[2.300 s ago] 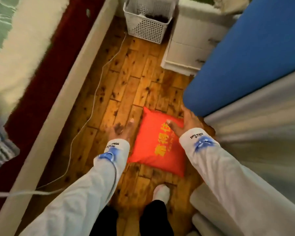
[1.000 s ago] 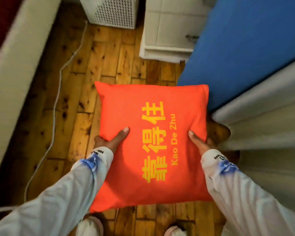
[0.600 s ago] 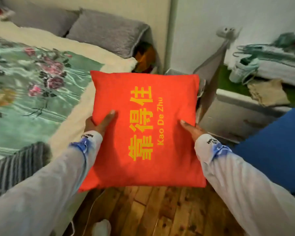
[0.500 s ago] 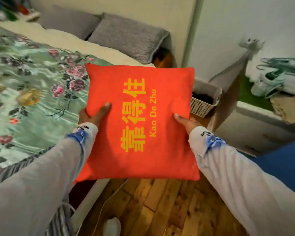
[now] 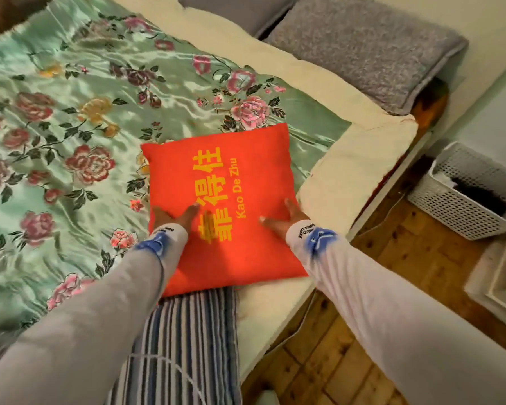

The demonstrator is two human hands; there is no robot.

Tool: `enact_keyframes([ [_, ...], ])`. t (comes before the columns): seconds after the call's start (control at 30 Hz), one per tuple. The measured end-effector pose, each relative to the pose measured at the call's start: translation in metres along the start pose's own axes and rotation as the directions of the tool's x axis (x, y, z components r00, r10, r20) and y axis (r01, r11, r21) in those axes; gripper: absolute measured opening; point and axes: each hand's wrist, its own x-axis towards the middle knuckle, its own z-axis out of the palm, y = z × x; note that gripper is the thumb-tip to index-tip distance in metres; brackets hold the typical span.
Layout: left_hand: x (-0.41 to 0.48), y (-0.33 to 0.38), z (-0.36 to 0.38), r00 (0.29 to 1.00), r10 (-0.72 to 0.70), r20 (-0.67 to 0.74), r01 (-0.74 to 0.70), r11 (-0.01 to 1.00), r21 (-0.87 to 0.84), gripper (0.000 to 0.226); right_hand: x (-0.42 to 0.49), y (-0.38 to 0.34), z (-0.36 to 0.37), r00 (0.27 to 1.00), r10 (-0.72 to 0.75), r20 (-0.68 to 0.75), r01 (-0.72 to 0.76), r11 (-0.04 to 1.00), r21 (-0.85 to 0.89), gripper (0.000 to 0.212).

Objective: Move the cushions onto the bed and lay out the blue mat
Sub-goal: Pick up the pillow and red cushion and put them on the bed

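Red cushion [image 5: 225, 206] flat on bed [image 5: 348, 173], frame centre. Left hand [image 5: 173, 216], right hand [image 5: 285, 219] pinch its side edges, thumbs on top. Release together; check lower edge on striped cloth [image 5: 187, 331]

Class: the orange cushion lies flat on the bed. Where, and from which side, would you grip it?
Grip the orange cushion by its left and right edges, one hand each, reaching from the near bedside. It lies flat on the bed, so likely only edges offer purchase; the left hand and right hand sit there.
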Motion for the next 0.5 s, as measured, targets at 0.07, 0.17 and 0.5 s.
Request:
enact_keyframes([
  [0.07,0.000,-0.019,0.014,0.998,-0.011,0.062,0.002,0.989,0.150,0.115,0.013,0.004,0.030,1.000,-0.008,-0.009,0.007,0.985,-0.173,0.100],
  [0.17,0.003,-0.034,0.030,0.999,0.015,0.039,-0.025,0.958,0.287,0.094,0.024,0.008,0.038,0.999,0.000,-0.034,-0.007,0.980,-0.201,0.100],
  [0.5,-0.099,0.054,0.061,0.993,-0.087,0.085,0.083,0.995,0.049,0.082,-0.101,0.078,-0.069,0.976,0.000,-0.217,0.048,0.975,0.215,0.056],
])
